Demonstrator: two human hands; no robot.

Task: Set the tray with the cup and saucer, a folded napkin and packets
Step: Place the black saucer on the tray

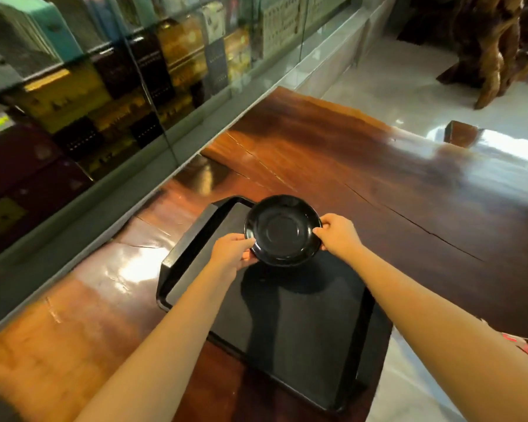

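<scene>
1. The left hand and right hand grip the black saucer by opposite edges, above the far end of the empty tray.
2. Next, I think, lower it flat onto the tray and let go; no cup is in view.

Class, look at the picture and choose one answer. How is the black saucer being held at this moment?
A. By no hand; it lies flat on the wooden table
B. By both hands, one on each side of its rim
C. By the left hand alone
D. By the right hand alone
B. The left hand grips the near-left rim of the saucer and the right hand grips its right rim, holding it over the far end of the black tray.
</scene>
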